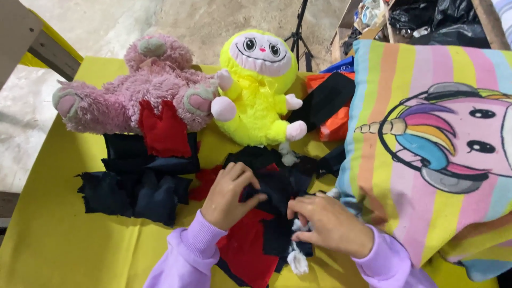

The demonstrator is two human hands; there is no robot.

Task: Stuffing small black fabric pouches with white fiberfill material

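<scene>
My left hand [230,194] pinches a dark navy fabric piece [277,186] that lies over a red fabric piece [246,246] at the near middle of the yellow table [58,240]. My right hand [328,221] presses on the same dark fabric from the right, its fingertips beside small white stuffing tufts [296,261]. Both arms wear lilac sleeves. Just beyond the hands sits a bright yellow plush toy [258,88] with a white face. A pink plush bear [138,88] lies to its left.
A pile of dark navy scraps [136,184] with a red scrap [164,130] on top lies at the left. A striped unicorn pillow [432,144] fills the right side. Orange and black cloth [328,104] lies behind it. A tripod [300,32] and cluttered boxes stand beyond the table.
</scene>
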